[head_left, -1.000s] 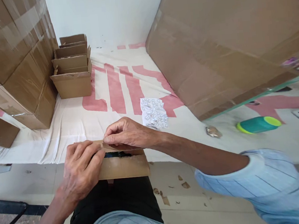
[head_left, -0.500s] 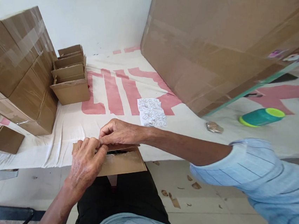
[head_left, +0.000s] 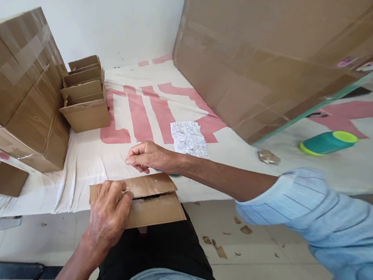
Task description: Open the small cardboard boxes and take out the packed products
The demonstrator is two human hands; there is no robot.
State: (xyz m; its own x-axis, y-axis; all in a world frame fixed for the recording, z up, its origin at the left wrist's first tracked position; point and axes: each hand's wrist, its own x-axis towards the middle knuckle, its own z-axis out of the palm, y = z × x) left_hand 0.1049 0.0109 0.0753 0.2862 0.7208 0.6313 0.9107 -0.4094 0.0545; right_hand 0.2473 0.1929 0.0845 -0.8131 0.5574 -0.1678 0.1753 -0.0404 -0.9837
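A small cardboard box (head_left: 156, 209) sits at the table's front edge, close to my body. Its two top flaps are folded nearly together, leaving a narrow dark gap. My left hand (head_left: 109, 211) rests on the box's left part, its fingers curled over the flaps. Above the far flap is my right hand (head_left: 150, 156), apart from the box, with thumb and forefinger pinched together. Whatever lies in that pinch is too small to make out. Just behind my right wrist lies a white sheet with grey outlined shapes (head_left: 189, 138). Something green (head_left: 175, 175) shows partly under that forearm.
Stacked taped cartons (head_left: 20, 94) stand at the left, beside a row of open cardboard boxes (head_left: 87, 116). A huge carton (head_left: 264, 53) fills the right back. Nearer are a teal bottle (head_left: 327, 143) and a brown-wrapped lump (head_left: 268, 156). Cardboard scraps (head_left: 221, 252) lie on the floor.
My right hand has lifted away from my left hand and the box, moving slightly up and right. The far flap now shows more fully, and my left hand stays on the box.
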